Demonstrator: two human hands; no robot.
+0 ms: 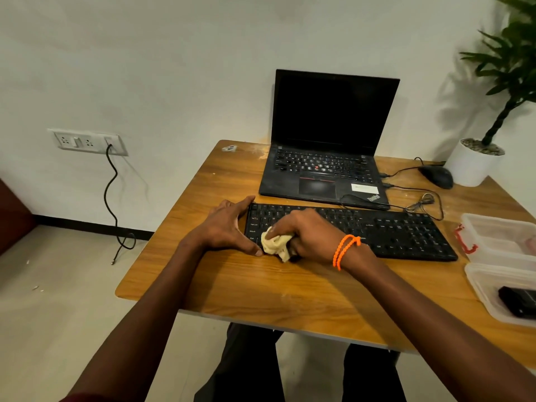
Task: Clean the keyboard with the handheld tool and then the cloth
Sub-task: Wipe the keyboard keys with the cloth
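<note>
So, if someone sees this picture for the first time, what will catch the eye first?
Probably the right hand, with bright orange bands on its wrist, pressing a crumpled pale cloth onto the left end of the black keyboard. The left hand steadies that end. Behind, an open laptop with a dark screen stands on the wooden table.

Black keyboard (pixel 377 230), cream cloth (pixel 275 243), orange wristband (pixel 345 248), wood-grain brown table (pixel 261 285)
</note>
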